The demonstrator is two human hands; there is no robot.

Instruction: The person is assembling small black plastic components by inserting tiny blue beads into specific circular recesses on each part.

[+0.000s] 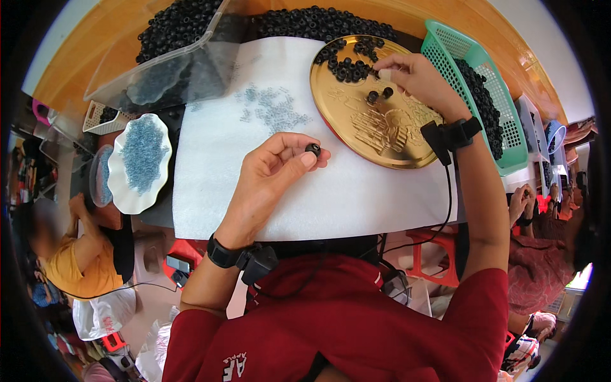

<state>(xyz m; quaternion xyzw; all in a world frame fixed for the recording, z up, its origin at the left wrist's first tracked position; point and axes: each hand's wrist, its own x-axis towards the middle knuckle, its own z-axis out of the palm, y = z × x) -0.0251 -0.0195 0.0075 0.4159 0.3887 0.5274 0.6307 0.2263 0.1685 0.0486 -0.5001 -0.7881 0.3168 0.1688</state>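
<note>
Between the thumb and fingers of my left hand point(270, 175) is a small round black part point(313, 149) with a hole in it, held above the white foam sheet point(356, 204). My right hand point(420, 83) reaches over the round gold tray point(344, 114), its thumb and forefinger pinched beside a cluster of black parts point(349, 70). Whatever lies between those fingertips is too small to make out. Two more black parts point(380, 95) sit apart from the cluster, just below my right fingers. Small clear bluish pieces point(273, 107) are scattered on the foam sheet.
A clear plastic bin point(159, 79) of black parts stands back left, with a scalloped white dish point(160, 181) of bluish pieces nearer. More black parts point(318, 22) heap along the back. A green basket point(445, 51) borders the tray's right. Other people sit on both sides.
</note>
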